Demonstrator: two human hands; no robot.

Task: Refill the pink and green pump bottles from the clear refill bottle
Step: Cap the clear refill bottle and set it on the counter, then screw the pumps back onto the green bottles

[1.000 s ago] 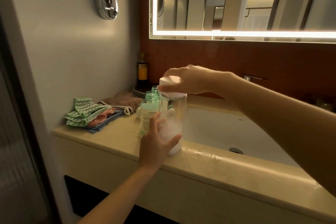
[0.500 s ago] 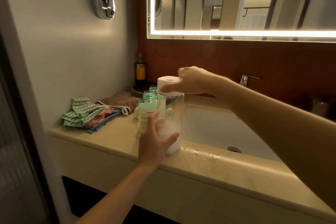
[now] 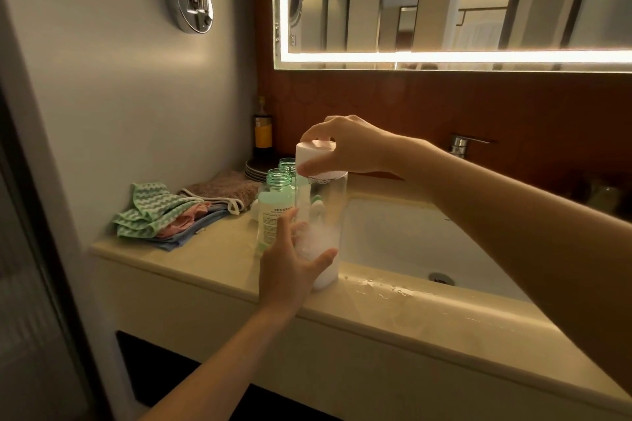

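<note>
Where foam (image 3: 318, 240) sits, clear bottle (image 3: 329, 205) looks white.

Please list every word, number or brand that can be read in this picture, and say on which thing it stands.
No text can be read here.
On the green-tinted open plastic bottle: printed lines on its white label, too small and blurred to read.
On the dark glass bottle with a yellow label: no legible print.
</note>
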